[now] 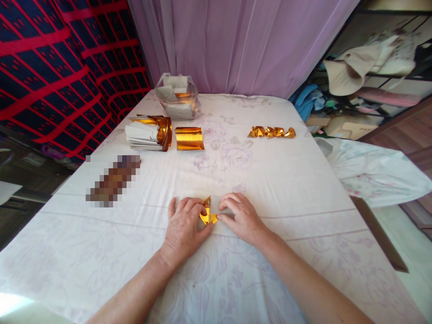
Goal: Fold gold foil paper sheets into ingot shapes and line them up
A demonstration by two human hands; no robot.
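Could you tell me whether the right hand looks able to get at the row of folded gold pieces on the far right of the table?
Probably yes: the cloth between the right hand and the row of folded gold pieces lies bare, though both hands are pressing the gold foil.

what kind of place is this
Probably a room in a home used for handcraft: a table under a floral cloth, a purple curtain behind it, clothes heaped on shelves, and both hands folding gold foil paper.

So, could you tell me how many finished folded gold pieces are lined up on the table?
About 5, though they overlap, so the count is uncertain. The folded gold pieces lie touching in one row on the white tablecloth, far right of both hands; another, unfinished, is between the hands.
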